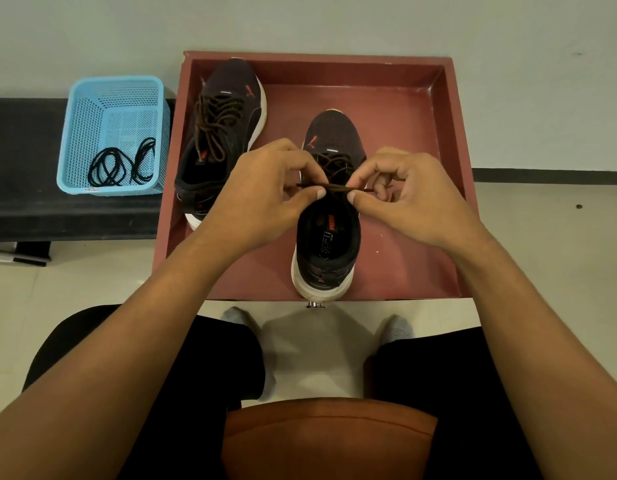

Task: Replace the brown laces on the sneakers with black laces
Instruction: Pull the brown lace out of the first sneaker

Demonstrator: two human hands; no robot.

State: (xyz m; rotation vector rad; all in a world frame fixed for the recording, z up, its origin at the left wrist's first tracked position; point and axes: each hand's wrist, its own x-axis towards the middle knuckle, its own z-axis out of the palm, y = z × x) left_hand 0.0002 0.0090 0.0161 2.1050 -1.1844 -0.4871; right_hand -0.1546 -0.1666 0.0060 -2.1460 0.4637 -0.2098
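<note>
Brown laces are in both sneakers, so the job looks to be at its very start. The nearer sneaker [328,244] stands at about 6 o'clock in the red tray [386,109], heel toward the person and toe pointing to 12. Its brown lace [335,186] is stretched level across the top of the tongue. The left hand [265,195] pinches that lace between thumb and forefinger from the 9 o'clock side, and the right hand [411,199] pinches it the same way from 3 o'clock. The other fingers of both hands are curled in. I judge this to be the loosening of the knot or of the top crossing, though the knot itself is hidden behind the fingers.

The second sneaker [227,133] lies at 10 o'clock in the tray, tilted, with its own brown lace [213,126] fully threaded and loosely tied. The black laces [121,164] lie in a tangle in the blue basket [78,133], which sits on the dark table [23,150] at 9 o'clock of the tray, well apart from either hand. Left to do, as far as I can tell: strip both brown laces, then thread and tie both black ones.
</note>
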